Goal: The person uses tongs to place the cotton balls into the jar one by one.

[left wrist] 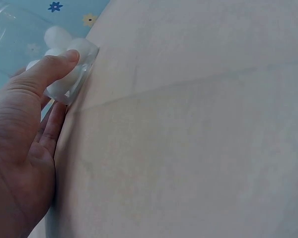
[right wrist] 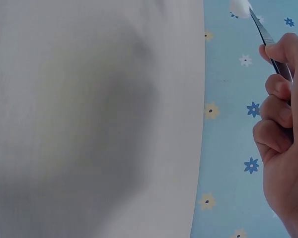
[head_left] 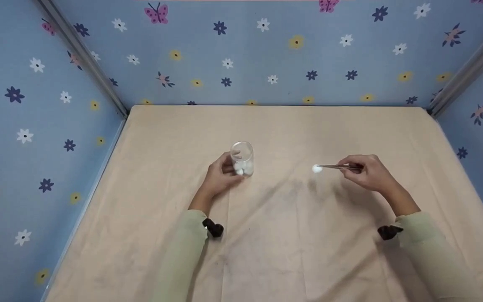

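My left hand (head_left: 221, 174) holds a clear glass jar (head_left: 242, 152) upright, its thumb and fingers around the lower part. White cotton balls (head_left: 245, 167) fill the bottom of the jar; in the left wrist view the thumb lies over the jar (left wrist: 82, 89) in front of several cotton balls (left wrist: 58, 37). To the right, my right hand (head_left: 369, 173) pinches metal tweezers (head_left: 333, 166), with its other fingers curled. One cotton ball (head_left: 317, 168) is gripped at the tweezers' tips, above the cloth and apart from the jar. The right wrist view shows the tweezers (right wrist: 262, 30) from the side.
A beige cloth (head_left: 174, 134) with creases covers the table. Blue panels (head_left: 262, 54) with a flower and butterfly print stand at the back and both sides, joined by grey posts (head_left: 86, 58). Black cameras (head_left: 213, 228) are strapped at both sleeves.
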A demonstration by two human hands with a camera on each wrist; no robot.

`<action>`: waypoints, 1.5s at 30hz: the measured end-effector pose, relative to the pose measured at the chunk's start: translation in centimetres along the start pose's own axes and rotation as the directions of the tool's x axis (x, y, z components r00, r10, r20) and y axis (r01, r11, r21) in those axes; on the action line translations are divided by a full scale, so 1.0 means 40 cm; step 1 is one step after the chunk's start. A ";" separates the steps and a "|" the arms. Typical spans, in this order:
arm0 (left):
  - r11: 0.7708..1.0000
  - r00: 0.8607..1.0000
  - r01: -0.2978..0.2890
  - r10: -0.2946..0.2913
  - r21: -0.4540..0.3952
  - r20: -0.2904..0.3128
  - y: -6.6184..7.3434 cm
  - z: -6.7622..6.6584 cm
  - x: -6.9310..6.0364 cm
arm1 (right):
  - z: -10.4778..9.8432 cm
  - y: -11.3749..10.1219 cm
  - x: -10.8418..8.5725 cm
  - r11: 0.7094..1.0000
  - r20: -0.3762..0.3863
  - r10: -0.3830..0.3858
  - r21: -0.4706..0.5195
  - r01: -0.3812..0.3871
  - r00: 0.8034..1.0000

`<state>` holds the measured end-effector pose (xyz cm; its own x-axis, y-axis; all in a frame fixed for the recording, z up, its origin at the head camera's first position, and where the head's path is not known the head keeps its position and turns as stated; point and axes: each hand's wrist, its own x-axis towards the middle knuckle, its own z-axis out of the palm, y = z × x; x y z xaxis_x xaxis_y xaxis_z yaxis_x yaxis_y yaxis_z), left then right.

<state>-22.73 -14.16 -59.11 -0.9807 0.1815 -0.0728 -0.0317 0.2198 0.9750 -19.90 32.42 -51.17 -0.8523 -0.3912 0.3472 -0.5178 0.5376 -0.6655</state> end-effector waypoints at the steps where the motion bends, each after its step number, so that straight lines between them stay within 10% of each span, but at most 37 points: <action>1: 1.000 1.000 -0.002 0.002 -0.001 0.002 -0.001 0.000 -0.001 | 0.001 -0.001 0.001 1.000 -0.020 -0.008 0.005 0.008 1.000; 12: 1.000 1.000 -0.013 0.014 0.029 -0.003 -0.004 -0.003 0.002 | 0.012 0.005 0.016 0.992 -0.196 -0.124 -0.055 0.115 0.973; 45: 1.000 1.000 -0.024 0.024 -0.001 0.001 -0.006 -0.002 0.002 | 0.102 -0.016 0.099 0.999 -0.160 -0.002 0.037 0.008 0.987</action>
<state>-22.84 -14.27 -59.33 -0.9809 0.1882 -0.0492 -0.0079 0.2141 0.9768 -22.63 27.46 -52.07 -0.8523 -0.2672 0.4496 -0.5211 0.5068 -0.6868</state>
